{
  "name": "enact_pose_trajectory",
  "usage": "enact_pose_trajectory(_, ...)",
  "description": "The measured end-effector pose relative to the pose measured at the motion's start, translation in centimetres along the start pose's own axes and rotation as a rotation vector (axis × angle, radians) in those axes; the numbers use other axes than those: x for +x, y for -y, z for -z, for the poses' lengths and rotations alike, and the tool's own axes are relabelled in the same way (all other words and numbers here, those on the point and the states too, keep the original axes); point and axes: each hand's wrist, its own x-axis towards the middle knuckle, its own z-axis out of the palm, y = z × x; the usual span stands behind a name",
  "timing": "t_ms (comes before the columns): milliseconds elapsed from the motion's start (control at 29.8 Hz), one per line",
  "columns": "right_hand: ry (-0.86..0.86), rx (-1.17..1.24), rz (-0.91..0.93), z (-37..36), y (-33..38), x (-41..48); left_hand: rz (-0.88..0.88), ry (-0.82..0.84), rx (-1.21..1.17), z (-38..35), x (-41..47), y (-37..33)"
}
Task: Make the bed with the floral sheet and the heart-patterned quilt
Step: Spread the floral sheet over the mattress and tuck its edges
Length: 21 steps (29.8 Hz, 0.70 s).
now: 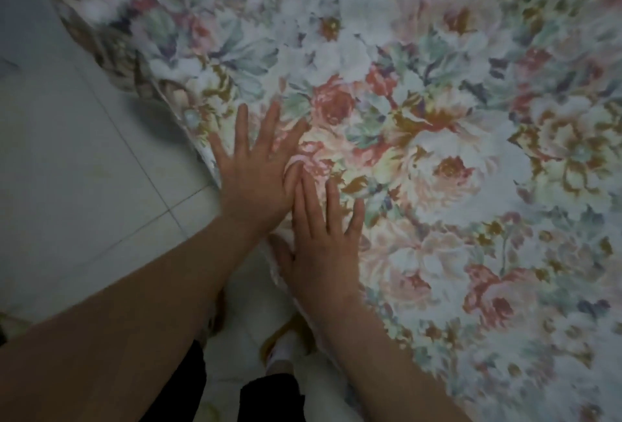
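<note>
A dim, slightly blurred view looking down from head height at the side of a bed. The floral sheet [437, 152] covers the mattress and fills the picture from 11 o'clock round to 5 o'clock. Its edge runs diagonally from 10 o'clock down toward 6 o'clock, where it drops over the side of the bed.

Both hands lie on the sheet just inside that edge, near the centre of the picture. The left hand [259, 169] is palm down with its fingers straight and spread wide, pointing toward 12 o'clock. The right hand [319, 246] sits just beside it at 5 o'clock, also flat, with the fingers straight and a little apart. Its fingertips touch the thumb side of the left hand. Neither hand grips any cloth; they appear to be pressing and smoothing.

The sheet is printed with large white, pink and red blooms and grey-green leaves. It lies mostly flat across the top, with soft gathers where it hangs at 10 o'clock. In this light it is hard to say whether the edge is tucked under.

As a judgement, the sheet stage is nearly done, with only smoothing left. The heart-patterned quilt is not in view, so it has probably yet to go on.

Pale floor tiles [84, 152] fill 9 o'clock. A socked foot [279, 352] shows at 6 o'clock.
</note>
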Motion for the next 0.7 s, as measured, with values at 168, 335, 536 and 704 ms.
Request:
enact_pose_trajectory(168,0.095,0.021,0.140,2.2,0.1,0.0,0.059,0.020,-0.102,1.4,-2.9,2.3)
enact_pose_trajectory(335,-0.233,0.098,0.164,7.2,-0.9,8.4,-0.025,-0.144,-0.121,5.7,4.4,4.0)
enact_pose_trajectory(536,-0.237,0.065,-0.017,6.6,3.9,23.7,0.241,-0.051,-0.065,4.0,15.3,11.2)
enact_pose_trajectory(704,-0.120,-0.021,0.156,1.2,9.1,24.7,0.341,-0.101,-0.199,0.0,15.0,16.2)
